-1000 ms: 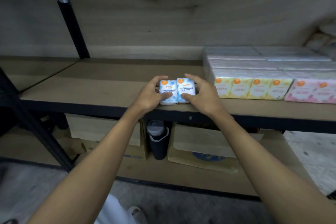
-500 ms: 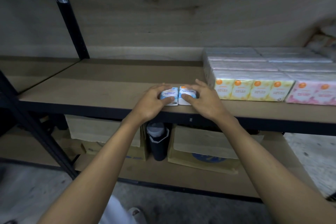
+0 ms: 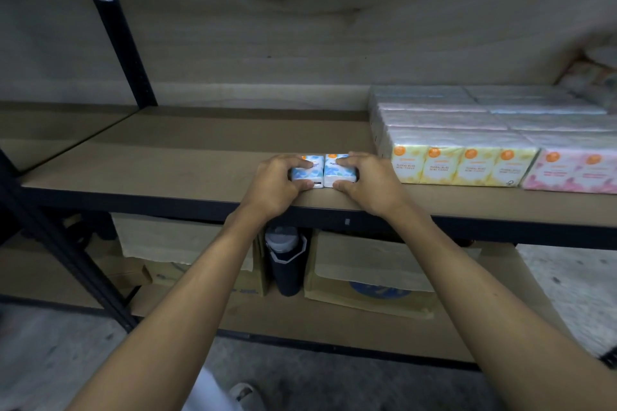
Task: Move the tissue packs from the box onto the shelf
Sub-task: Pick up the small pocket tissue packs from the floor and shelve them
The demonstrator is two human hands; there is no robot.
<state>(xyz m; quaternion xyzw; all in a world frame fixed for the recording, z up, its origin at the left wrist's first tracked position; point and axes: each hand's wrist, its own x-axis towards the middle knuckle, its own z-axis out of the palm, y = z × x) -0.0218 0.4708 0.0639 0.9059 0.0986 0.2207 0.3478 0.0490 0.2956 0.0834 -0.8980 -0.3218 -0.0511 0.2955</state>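
Two small blue-and-white tissue packs lie side by side near the front edge of the brown shelf board (image 3: 167, 170). My left hand (image 3: 273, 187) grips the left pack (image 3: 309, 172), fingers on top and thumb at its front. My right hand (image 3: 370, 185) grips the right pack (image 3: 335, 170) the same way. Both packs rest flat on the board. To the right stand rows of yellow tissue packs (image 3: 460, 167) and pink tissue packs (image 3: 574, 172), with more white-topped rows behind them.
A black upright post (image 3: 113, 26) rises at the back left. On the lower shelf sit cardboard boxes (image 3: 370, 277) and a dark bottle (image 3: 287, 260) between them. The left half of the shelf board is bare. Grey floor lies below.
The two blue packs went from held upright above the board to lying flat on it. Both hands lowered with them and stayed closed around them.
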